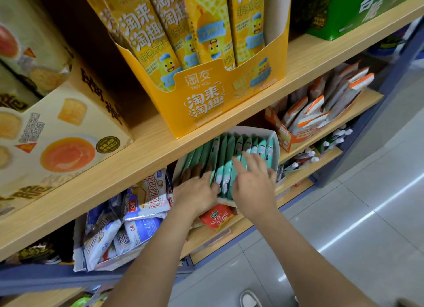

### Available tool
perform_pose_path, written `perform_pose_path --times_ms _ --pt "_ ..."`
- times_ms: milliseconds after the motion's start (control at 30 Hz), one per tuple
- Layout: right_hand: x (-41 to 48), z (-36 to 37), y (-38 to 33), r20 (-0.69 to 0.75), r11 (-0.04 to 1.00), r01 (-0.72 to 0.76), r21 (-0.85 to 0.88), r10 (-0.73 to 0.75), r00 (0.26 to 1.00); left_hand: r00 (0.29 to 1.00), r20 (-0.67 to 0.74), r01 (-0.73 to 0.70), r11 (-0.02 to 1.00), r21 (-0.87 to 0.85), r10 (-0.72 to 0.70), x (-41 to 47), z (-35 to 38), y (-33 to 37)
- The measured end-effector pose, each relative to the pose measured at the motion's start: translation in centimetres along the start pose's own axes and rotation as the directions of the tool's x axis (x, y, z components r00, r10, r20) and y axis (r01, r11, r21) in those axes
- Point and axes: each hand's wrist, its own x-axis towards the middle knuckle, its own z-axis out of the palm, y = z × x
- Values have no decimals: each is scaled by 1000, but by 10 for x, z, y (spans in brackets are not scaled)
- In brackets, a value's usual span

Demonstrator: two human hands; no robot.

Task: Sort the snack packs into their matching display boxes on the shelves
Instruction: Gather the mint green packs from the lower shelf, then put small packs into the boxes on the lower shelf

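Note:
A white display box [252,130] on the second shelf holds a row of several teal snack packs [226,155] standing on edge. My left hand [195,192] rests at the box's near left end, fingers pressed against the packs there. My right hand [252,180] lies flat over the near right packs with fingers spread, gripping nothing. A red snack pack [218,217] lies loose on the shelf just under the box's front edge, between my forearms.
A white box of blue-and-white packs [119,228] sits left of the teal box. An orange box of orange-and-white packs [314,114] stands to the right. The upper shelf board [142,160] carries a yellow display box [206,95] directly above. Grey tiled floor [344,215] lies to the right.

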Motion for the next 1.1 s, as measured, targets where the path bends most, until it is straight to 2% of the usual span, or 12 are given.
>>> perform_pose_path --times_ms 100,167,267,333,400,467,633,700,833,933,1033,1100 --pt "-3 0 23 -170 945 -263 193 296 940 986 -164 30 999 -32 -35 -9 -5 5" --pt "1 6 40 -61 859 -362 361 409 911 939 -335 48 995 -91 -76 -28 3 11" --pt "4 7 54 172 789 -502 355 472 864 966 -245 29 974 -223 -84 -54 28 23" --pt "1 4 59 193 770 -531 353 496 847 979 -181 28 935 -352 -98 -55 39 31" --pt "-6 7 58 226 706 -566 425 523 822 967 -223 11 901 -434 -119 -45 38 34" --pt "-14 17 54 310 581 -589 562 512 801 952 -263 26 897 -441 -156 -31 29 33" --pt "-21 10 25 570 83 -640 764 378 730 923 -233 127 815 -566 -306 2 9 27" --pt "-19 9 23 631 16 -659 752 274 726 942 -242 67 836 -545 -233 -2 9 31" --pt "0 3 50 492 108 -571 814 393 777 967 -231 -36 838 -545 -109 -32 30 44" --pt "16 -8 77 303 306 -442 843 407 861 944 -243 23 783 -622 -221 -33 45 43" --pt "30 -14 87 249 533 -396 748 328 911 910 -269 64 747 -662 -316 -26 46 45" --pt "38 -15 88 217 595 -345 726 278 936 884 -289 71 716 -694 -368 -20 45 47"
